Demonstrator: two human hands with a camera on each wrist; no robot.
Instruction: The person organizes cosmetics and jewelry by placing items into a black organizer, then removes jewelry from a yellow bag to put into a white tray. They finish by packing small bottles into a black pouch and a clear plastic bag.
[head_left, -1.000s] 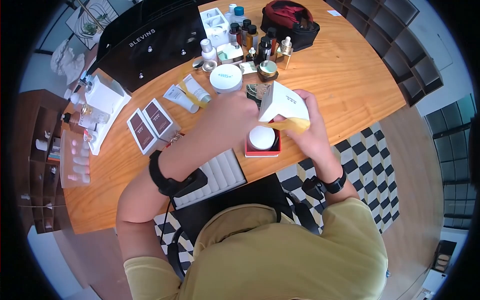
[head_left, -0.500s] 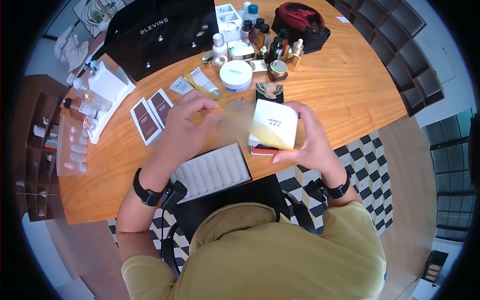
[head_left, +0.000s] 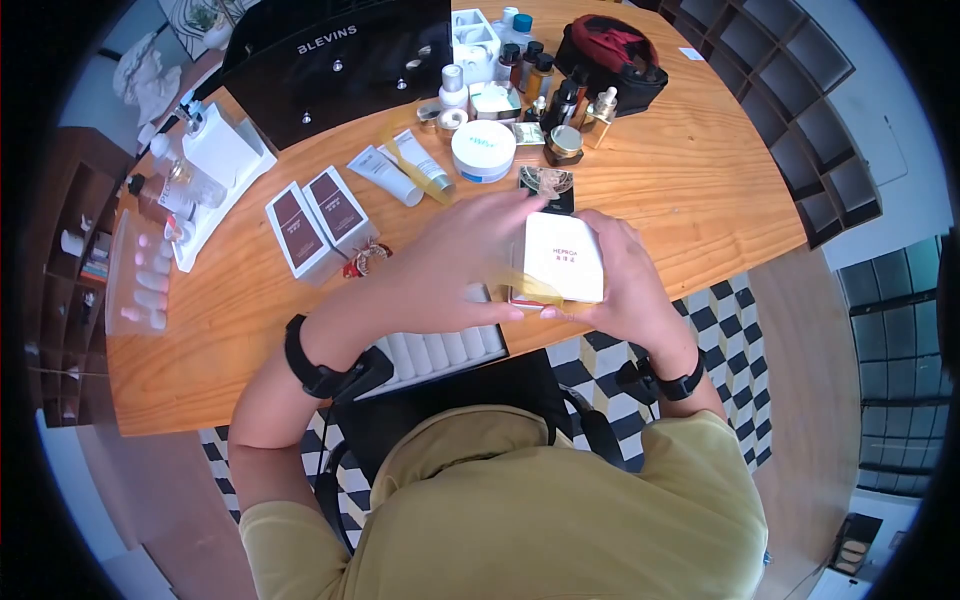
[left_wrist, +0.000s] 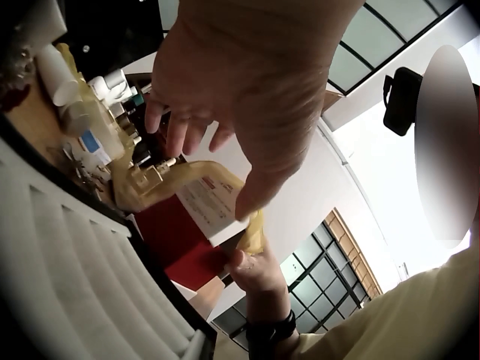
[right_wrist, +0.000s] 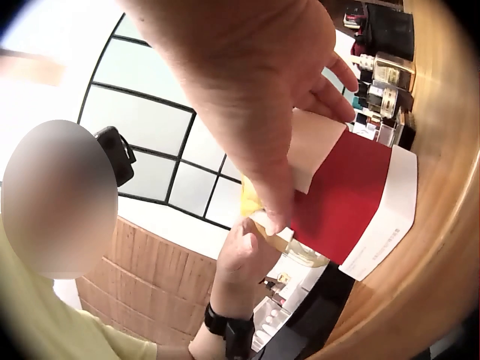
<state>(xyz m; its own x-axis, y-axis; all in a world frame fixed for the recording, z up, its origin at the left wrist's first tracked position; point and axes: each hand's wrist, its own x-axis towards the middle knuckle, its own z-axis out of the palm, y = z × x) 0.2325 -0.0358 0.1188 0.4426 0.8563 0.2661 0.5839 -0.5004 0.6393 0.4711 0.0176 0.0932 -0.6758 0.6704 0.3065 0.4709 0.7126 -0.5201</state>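
Observation:
My right hand (head_left: 625, 290) grips a white lidded box (head_left: 565, 255) from the right, just above the table's near edge. Its fingers lie over the top and its thumb (right_wrist: 274, 210) is on the side. The box's red base (right_wrist: 349, 195) shows under the lid in both wrist views. A yellow ribbon (left_wrist: 150, 187) wraps round the box to its near corner. My left hand (head_left: 470, 255) lies over the box's left side, with the thumb (left_wrist: 251, 202) pinching the ribbon at that corner and the fingers loosely spread.
A white ring tray (head_left: 440, 350) lies below my left hand at the table edge. Behind are two maroon boxes (head_left: 320, 225), tubes (head_left: 400, 170), a round white jar (head_left: 483, 150), several bottles (head_left: 540, 80), a black case (head_left: 340, 60) and a red-black bag (head_left: 610, 50).
My left hand drew the ribbon out to the left, then came back onto the box. The lid, tilted up a second ago, now lies flat on the red base.

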